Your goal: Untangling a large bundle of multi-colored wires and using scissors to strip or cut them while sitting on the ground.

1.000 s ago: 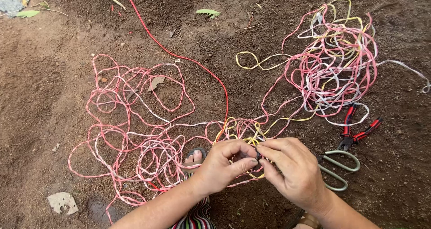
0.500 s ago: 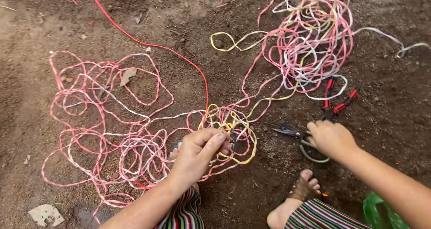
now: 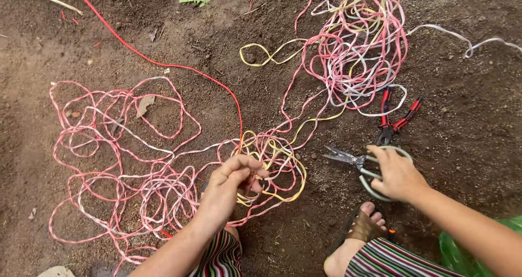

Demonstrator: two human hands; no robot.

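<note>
Left hand [image 3: 231, 187] pinched on pink and yellow cord [image 3: 272, 168] at six o'clock, keeping loops lifted off the soil [image 3: 81, 32]; right hand [image 3: 396, 173] closed around scissors [image 3: 353, 162] at four o'clock, beside red pliers [image 3: 394, 119], blades pointing toward the pinched strands.

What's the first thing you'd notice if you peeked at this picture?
A big tangle of pink, white and yellow string sprawls over the brown dirt, with a second heap at the top right. Low in the middle, the left hand pinches some strands, while the right hand grips scissors beside red-handled pliers.
</note>
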